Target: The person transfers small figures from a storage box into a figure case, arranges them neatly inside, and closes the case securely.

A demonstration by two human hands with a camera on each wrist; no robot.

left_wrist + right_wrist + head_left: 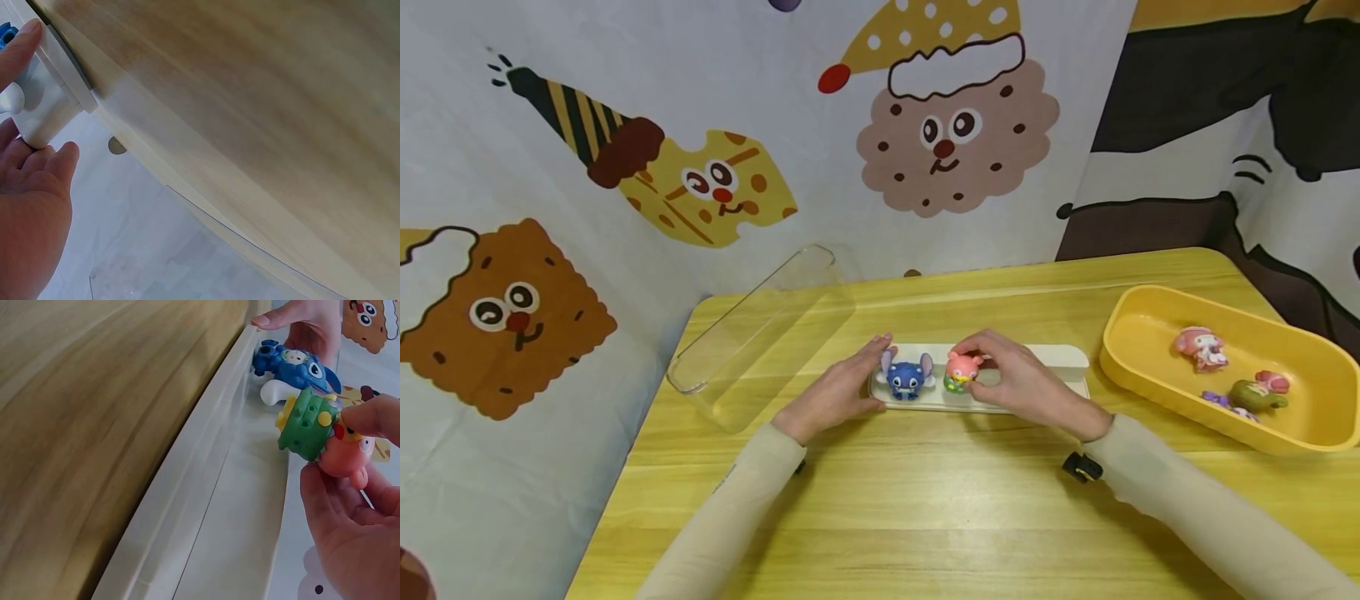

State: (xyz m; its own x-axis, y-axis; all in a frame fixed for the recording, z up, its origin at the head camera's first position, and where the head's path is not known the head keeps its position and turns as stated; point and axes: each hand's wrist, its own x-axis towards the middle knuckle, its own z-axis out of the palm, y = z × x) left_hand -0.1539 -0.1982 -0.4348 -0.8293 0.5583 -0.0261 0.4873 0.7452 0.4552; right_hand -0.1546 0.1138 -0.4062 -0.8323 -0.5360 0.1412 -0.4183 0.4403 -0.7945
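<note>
Blue toy (pixel 909 377), pink toy (pixel 961 370) on white tray (pixel 1060 358)

Even, bright indoor light fills the head view; soft shadows lie under the sleeves toward 6 o'clock. Straight edges bow toward the frame borders, fisheye-like. Both wrist views are washed out and soft, with the table (pixel 262 94) blurred at close range.

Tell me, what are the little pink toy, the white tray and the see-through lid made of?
The pink toy, pinched by the right hand, looks like soft matte rubber or vinyl, with rounded moulded shapes. The white tray seems smooth matte plastic. The lid looks like clear hard plastic, glossy along its edges.
</note>
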